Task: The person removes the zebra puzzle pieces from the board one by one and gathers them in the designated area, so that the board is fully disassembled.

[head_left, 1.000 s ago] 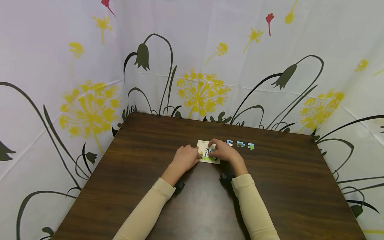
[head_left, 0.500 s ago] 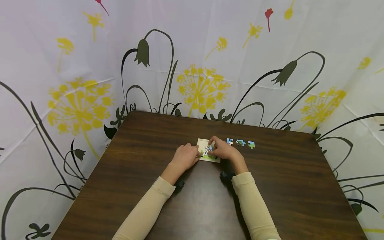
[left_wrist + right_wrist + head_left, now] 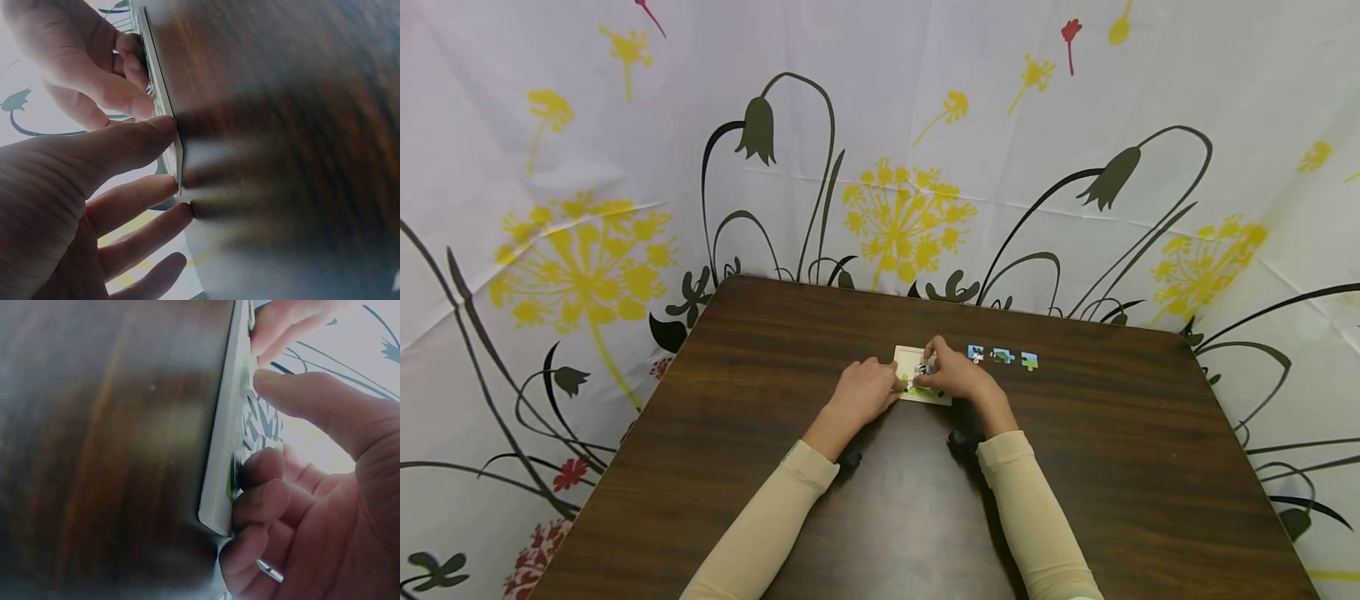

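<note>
A small pale puzzle board with a zebra and green grass lies on the dark table. My left hand holds its left edge; in the left wrist view the thumb rests on the rim and the index fingertip touches the corner. Over the board's right part, my right hand pinches a zebra-striped puzzle piece between thumb and fingers, at the board's surface. The piece is mostly hidden by the fingers. To the right lie three loose puzzle pieces, a blue-and-white one, a blue-green one and a green one.
The brown wooden table reaches back to a white curtain printed with flowers. Dark wrist cameras sit under both wrists, just above the tabletop.
The right hand has tilted and shifted slightly on the board with the zebra puzzle piece. My left hand stays at the board's edge. The head view has tipped slightly.
</note>
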`<move>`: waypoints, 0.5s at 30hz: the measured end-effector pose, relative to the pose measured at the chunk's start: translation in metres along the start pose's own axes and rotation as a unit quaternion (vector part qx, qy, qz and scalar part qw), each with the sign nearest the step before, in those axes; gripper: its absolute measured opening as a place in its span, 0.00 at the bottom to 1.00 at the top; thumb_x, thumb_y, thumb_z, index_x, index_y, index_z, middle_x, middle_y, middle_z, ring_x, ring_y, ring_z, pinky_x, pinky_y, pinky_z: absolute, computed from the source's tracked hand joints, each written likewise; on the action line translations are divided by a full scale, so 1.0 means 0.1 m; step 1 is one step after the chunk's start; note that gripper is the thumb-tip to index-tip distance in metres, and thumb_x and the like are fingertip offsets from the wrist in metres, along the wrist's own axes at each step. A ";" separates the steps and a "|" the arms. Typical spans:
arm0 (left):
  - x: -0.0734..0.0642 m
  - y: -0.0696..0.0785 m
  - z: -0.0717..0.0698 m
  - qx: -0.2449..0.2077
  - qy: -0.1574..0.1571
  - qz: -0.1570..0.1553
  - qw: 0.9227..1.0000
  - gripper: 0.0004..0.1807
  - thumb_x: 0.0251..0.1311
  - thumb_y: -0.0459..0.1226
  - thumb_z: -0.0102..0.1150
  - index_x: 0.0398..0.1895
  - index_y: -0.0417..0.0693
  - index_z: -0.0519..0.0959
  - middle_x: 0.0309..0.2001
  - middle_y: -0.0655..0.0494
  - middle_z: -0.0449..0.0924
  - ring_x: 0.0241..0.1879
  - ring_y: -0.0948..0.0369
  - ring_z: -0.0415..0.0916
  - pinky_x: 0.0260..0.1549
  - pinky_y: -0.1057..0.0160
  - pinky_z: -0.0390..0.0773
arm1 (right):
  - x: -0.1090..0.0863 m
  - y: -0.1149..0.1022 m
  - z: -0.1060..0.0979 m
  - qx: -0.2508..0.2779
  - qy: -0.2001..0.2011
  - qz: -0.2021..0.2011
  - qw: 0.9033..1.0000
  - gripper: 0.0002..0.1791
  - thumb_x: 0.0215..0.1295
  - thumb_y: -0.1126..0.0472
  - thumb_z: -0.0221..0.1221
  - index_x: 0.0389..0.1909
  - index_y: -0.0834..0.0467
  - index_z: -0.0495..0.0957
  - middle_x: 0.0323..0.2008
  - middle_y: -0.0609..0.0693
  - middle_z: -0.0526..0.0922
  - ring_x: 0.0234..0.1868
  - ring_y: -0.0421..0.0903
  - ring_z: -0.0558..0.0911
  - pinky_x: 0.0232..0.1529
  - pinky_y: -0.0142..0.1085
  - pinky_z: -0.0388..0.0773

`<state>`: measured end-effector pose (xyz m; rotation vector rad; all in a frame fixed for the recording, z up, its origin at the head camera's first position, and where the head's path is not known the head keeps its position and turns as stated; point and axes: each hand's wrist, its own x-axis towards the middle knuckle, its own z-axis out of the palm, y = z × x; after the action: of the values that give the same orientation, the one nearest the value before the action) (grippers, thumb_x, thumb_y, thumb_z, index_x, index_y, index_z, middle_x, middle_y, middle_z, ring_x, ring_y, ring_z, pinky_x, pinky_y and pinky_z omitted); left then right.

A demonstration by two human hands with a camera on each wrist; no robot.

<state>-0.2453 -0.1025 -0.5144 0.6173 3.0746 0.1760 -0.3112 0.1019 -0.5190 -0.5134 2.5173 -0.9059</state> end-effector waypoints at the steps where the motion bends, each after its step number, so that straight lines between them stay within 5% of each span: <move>1: 0.00 0.00 0.00 -0.001 0.000 0.000 1.000 0.15 0.71 0.46 0.71 0.57 0.60 0.92 0.57 0.54 0.90 0.47 0.51 0.84 0.48 0.47 0.85 | 0.00 -0.01 0.00 -0.005 0.002 0.005 1.000 0.25 0.74 0.52 0.69 0.58 0.56 0.65 0.29 0.50 0.77 0.25 0.46 0.74 0.29 0.38 0.71; 8: -0.01 0.00 0.00 -0.009 0.004 -0.004 1.000 0.23 0.71 0.47 0.71 0.65 0.51 0.87 0.55 0.52 0.91 0.47 0.51 0.84 0.48 0.48 0.84 | 0.00 -0.05 0.01 -0.025 0.004 0.028 0.999 0.22 0.74 0.50 0.67 0.57 0.54 0.69 0.29 0.50 0.77 0.25 0.46 0.74 0.28 0.38 0.70; 15: 0.00 -0.01 -0.03 -0.008 0.002 -0.005 1.000 0.20 0.72 0.47 0.70 0.63 0.56 0.89 0.63 0.54 0.88 0.50 0.52 0.84 0.51 0.48 0.84 | -0.01 0.02 -0.04 0.015 -0.008 -0.003 1.000 0.20 0.77 0.52 0.64 0.59 0.56 0.69 0.25 0.49 0.76 0.23 0.45 0.72 0.27 0.38 0.70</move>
<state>-0.2458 -0.1039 -0.5120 0.6013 3.0766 0.2014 -0.3129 0.1052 -0.5175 -0.5172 2.4859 -0.9361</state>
